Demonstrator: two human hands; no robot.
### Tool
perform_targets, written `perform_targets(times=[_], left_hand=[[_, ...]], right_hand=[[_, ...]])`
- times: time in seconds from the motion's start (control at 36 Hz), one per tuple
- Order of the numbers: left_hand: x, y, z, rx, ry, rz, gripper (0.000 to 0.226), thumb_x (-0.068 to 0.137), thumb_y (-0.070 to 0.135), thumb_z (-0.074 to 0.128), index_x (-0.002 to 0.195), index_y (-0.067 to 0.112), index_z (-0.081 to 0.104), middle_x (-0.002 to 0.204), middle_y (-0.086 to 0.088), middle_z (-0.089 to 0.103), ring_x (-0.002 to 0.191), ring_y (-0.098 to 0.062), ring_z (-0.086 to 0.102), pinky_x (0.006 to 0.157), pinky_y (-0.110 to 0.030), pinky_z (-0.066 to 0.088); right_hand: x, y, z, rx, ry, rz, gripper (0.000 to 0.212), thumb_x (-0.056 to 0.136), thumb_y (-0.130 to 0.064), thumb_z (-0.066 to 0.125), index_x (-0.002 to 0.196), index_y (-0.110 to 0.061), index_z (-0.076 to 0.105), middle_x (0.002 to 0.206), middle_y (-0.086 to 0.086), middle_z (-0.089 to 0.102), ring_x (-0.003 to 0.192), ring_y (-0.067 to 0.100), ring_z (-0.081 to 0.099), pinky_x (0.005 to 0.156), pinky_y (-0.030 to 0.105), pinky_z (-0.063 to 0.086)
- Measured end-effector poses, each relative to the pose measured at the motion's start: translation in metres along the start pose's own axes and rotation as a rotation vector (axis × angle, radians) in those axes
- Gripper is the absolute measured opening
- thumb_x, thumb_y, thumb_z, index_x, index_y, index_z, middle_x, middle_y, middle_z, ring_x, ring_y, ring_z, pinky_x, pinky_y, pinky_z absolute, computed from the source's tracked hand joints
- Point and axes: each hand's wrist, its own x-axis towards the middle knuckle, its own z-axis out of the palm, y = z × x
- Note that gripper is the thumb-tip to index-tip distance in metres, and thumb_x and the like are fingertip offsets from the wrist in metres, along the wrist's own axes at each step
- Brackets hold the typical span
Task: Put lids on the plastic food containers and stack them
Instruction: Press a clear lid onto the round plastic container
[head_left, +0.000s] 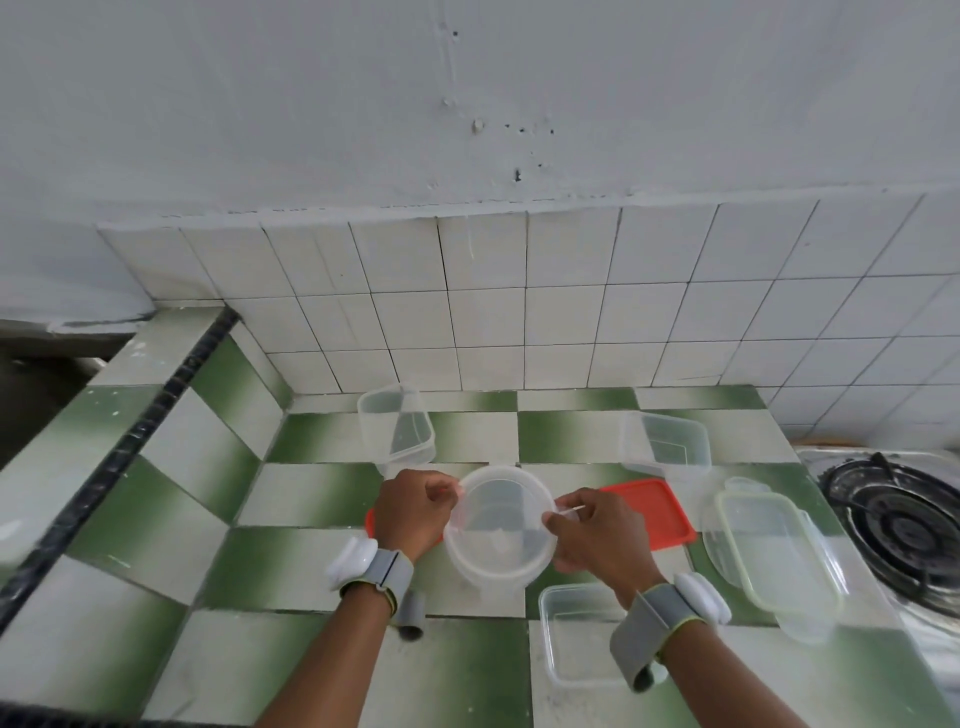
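Note:
A round clear container stands on the green and white tiled counter, with a round clear lid resting on its rim. My left hand pinches the lid's left edge. My right hand pinches its right edge. A red lid lies flat just behind my right hand, and a bit of another red lid shows under my left hand. A clear rectangular container sits near my right wrist, partly hidden by it.
A tall clear container stands at the back left and a clear rectangular container at the back right. A clear clip-lock lid with a pale green seal lies to the right. A gas stove burner is at the far right.

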Motion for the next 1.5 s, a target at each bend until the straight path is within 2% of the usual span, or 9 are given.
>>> perform_targets(times=[0.14, 0.33, 0.53, 0.72, 0.83, 0.97, 1.17, 1.33, 1.5], left_hand=[[0.000, -0.005, -0.001, -0.064, -0.033, -0.055, 0.024, 0.072, 0.043, 0.062, 0.071, 0.028, 0.081, 0.068, 0.010, 0.077, 0.077, -0.017, 0.073, 0.075, -0.036, 0.060], [-0.002, -0.003, -0.001, -0.205, 0.019, -0.048, 0.014, 0.077, 0.016, 0.082, 0.069, 0.027, 0.082, 0.071, 0.009, 0.079, 0.074, -0.013, 0.075, 0.078, -0.035, 0.063], [-0.004, 0.002, 0.007, -0.273, 0.061, -0.135, 0.026, 0.074, 0.024, 0.084, 0.058, 0.043, 0.077, 0.067, 0.016, 0.077, 0.072, -0.012, 0.075, 0.075, -0.040, 0.064], [0.015, 0.031, 0.022, -0.283, 0.158, -0.149, 0.009, 0.081, 0.019, 0.076, 0.085, 0.018, 0.084, 0.088, 0.002, 0.081, 0.078, -0.009, 0.068, 0.065, -0.011, 0.047], [0.025, 0.033, 0.021, -0.200, 0.093, -0.145, 0.013, 0.082, 0.023, 0.073, 0.088, 0.016, 0.083, 0.091, -0.001, 0.081, 0.091, -0.018, 0.073, 0.078, -0.021, 0.052], [0.028, 0.031, 0.003, 0.090, 0.158, 0.177, 0.048, 0.082, 0.040, 0.075, 0.125, 0.020, 0.067, 0.123, 0.003, 0.068, 0.114, -0.018, 0.063, 0.098, -0.032, 0.047], [0.037, 0.051, -0.002, 0.478, -0.480, 0.519, 0.146, 0.053, 0.062, 0.088, 0.158, 0.021, -0.003, 0.169, 0.005, 0.001, 0.153, -0.012, 0.005, 0.125, -0.039, 0.016], [0.049, 0.054, 0.008, 0.444, -0.585, 0.443, 0.147, 0.055, 0.050, 0.094, 0.158, 0.014, -0.006, 0.167, 0.000, 0.010, 0.152, -0.016, 0.015, 0.117, -0.022, 0.017], [0.047, 0.048, 0.017, 0.563, -0.559, 0.503, 0.156, 0.052, 0.057, 0.091, 0.156, 0.011, -0.017, 0.168, -0.005, -0.004, 0.154, -0.022, 0.005, 0.123, -0.042, 0.024]], right_hand=[[0.002, 0.005, 0.000, 0.038, -0.022, 0.014, 0.016, 0.076, -0.027, 0.079, 0.074, -0.034, 0.064, 0.076, -0.003, 0.078, 0.065, 0.021, 0.077, 0.075, 0.044, 0.063], [0.006, 0.012, -0.002, 0.050, -0.014, 0.017, 0.021, 0.066, -0.030, 0.083, 0.064, -0.038, 0.064, 0.082, -0.002, 0.078, 0.072, 0.023, 0.077, 0.074, 0.044, 0.063], [0.010, 0.010, -0.001, 0.082, 0.027, 0.006, 0.018, 0.075, -0.026, 0.079, 0.092, -0.031, 0.075, 0.087, -0.007, 0.076, 0.066, 0.019, 0.075, 0.065, 0.042, 0.065], [0.030, -0.003, -0.014, 0.198, 0.007, 0.026, 0.013, 0.082, -0.012, 0.074, 0.092, -0.019, 0.075, 0.088, 0.010, 0.075, 0.068, 0.021, 0.069, 0.063, 0.043, 0.065], [0.041, 0.002, -0.019, 0.010, -0.044, -0.076, 0.029, 0.084, -0.024, 0.072, 0.113, -0.020, 0.072, 0.108, 0.000, 0.072, 0.086, 0.021, 0.070, 0.075, 0.041, 0.064], [0.036, 0.002, -0.032, -0.378, 0.006, -0.408, 0.072, 0.082, -0.050, 0.069, 0.145, -0.025, 0.044, 0.139, -0.004, 0.054, 0.126, 0.018, 0.048, 0.100, 0.034, 0.041], [0.049, -0.023, -0.022, -0.649, -0.352, -0.653, 0.139, 0.057, -0.064, 0.083, 0.157, -0.020, -0.002, 0.167, -0.002, 0.000, 0.152, 0.019, 0.003, 0.124, 0.040, 0.015], [0.070, -0.021, -0.008, -0.623, -0.438, -0.558, 0.150, 0.044, -0.061, 0.090, 0.157, -0.023, -0.002, 0.165, -0.003, 0.003, 0.151, 0.023, 0.008, 0.124, 0.041, 0.018], [0.080, -0.009, 0.004, -0.653, -0.403, -0.591, 0.155, 0.036, -0.069, 0.084, 0.155, -0.018, -0.002, 0.160, -0.001, 0.009, 0.147, 0.023, 0.018, 0.120, 0.044, 0.029]])
